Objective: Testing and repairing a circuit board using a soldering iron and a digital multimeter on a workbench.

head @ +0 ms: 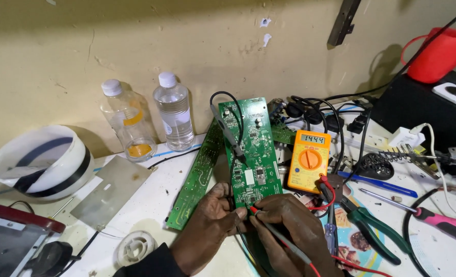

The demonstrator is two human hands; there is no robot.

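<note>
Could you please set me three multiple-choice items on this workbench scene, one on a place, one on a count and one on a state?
1. Where does the multimeter lie?
A. Right of the green circuit board
B. Inside the white tub
C. Left of the bottles

2. How many clear plastic bottles stand against the wall?
A. One
B. Two
C. Four

3. What is the right hand doing?
A. Resting open and empty
B. Gripping the green pliers
C. Holding a red probe to the board

Answers:
1. A, the orange meter sits just beside the board's right edge.
2. B, two white-capped bottles stand side by side.
3. C, the red tip touches the board's lower end, which the left hand steadies.
</note>
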